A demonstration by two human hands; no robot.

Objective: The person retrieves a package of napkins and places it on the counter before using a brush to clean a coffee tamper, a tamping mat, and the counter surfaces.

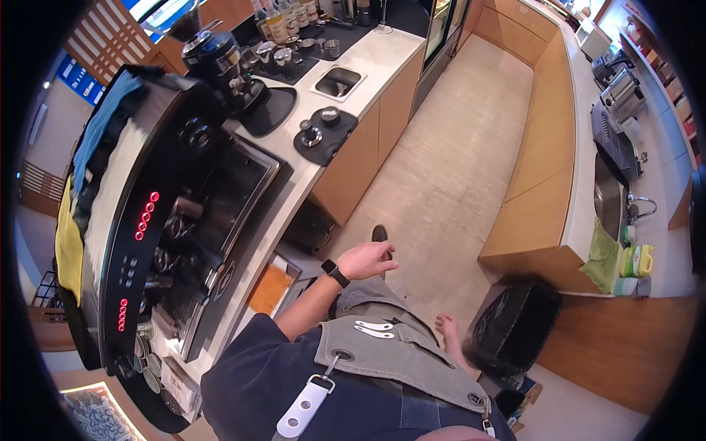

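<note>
My left hand (pixel 368 261), with a black watch on the wrist, hangs over the floor in front of the apron (pixel 397 345). Its fingers are loosely apart and hold nothing. Lower down on the right, my right hand (pixel 446 325) is partly hidden by the apron; its visible fingers are apart and empty. The espresso machine (pixel 140 213), with lit red buttons, stands on the counter to the left. An orange cloth (pixel 270 288) lies on a shelf or drawer beside my left forearm. Near my right hand is a black bin (pixel 515 327).
A grinder (pixel 213 62), black mat with tampers (pixel 326 137) and small sink (pixel 338 82) line the left counter. The floor (pixel 456 140) runs ahead between counters. On the right are a larger sink (pixel 609 192), green cloth (pixel 603 257) and yellow bottle (pixel 637 260).
</note>
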